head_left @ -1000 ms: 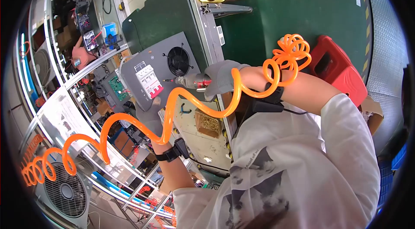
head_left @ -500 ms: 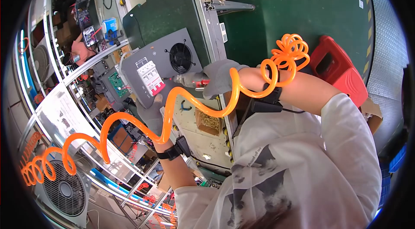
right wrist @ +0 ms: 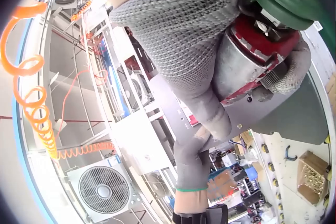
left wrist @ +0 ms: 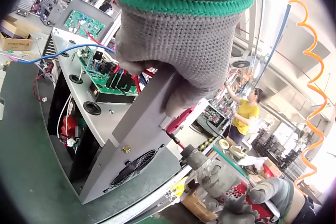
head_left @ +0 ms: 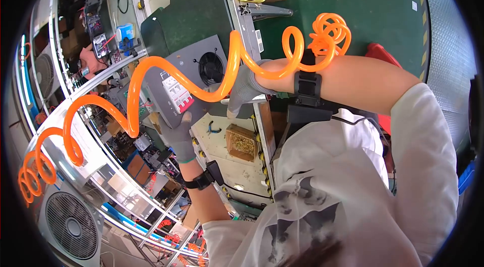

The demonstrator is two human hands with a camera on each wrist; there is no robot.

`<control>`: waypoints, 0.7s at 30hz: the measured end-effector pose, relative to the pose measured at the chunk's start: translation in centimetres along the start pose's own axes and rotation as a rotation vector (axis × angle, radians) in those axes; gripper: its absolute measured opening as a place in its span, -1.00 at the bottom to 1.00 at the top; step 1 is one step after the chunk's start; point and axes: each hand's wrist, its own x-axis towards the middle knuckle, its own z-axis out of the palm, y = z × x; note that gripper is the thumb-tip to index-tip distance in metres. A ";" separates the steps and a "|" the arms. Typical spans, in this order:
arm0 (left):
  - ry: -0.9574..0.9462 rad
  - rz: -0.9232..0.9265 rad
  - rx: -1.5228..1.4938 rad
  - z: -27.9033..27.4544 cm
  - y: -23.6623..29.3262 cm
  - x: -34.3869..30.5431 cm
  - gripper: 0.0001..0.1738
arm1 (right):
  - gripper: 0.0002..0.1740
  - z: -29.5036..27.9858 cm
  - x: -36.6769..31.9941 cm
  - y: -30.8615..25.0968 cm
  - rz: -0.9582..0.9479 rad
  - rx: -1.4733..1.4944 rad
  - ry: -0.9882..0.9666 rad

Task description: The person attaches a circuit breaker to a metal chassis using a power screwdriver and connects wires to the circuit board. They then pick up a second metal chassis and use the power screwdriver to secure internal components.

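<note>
"What's the largest thing there?"
"A green-topped table (head_left: 181,17), bearing an open chassis (left wrist: 110,116). Its grey front panel (head_left: 191,65) sits beyond the person, between the two hands."
"And the orange loops?"
"A coiled hose (head_left: 132,111), sweeping across the head view in front of the panel and right forearm."
"How are the hands?"
"Both gloved. The left hand (head_left: 177,136) has its grip clamped over the panel's edge; the right hand (head_left: 244,85) wraps its grip round a power screwdriver (left wrist: 212,176), nose towards the panel. I can't tell whether the bit touches."
"Anything on the panel?"
"A cooling fan (head_left: 210,68) on the right; left of it, a white circuit breaker (head_left: 176,94) with red switches, beside the left thumb."
"Smaller still?"
"Nearer the person, a box (head_left: 239,155) of small brassy pieces, then blue pliers (head_left: 212,131)."
</note>
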 end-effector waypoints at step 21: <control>-0.023 -0.004 -0.027 0.3 0.2 -0.2 -0.19 | -0.37 -0.4 -0.9 -2.1 0.113 -0.127 0.054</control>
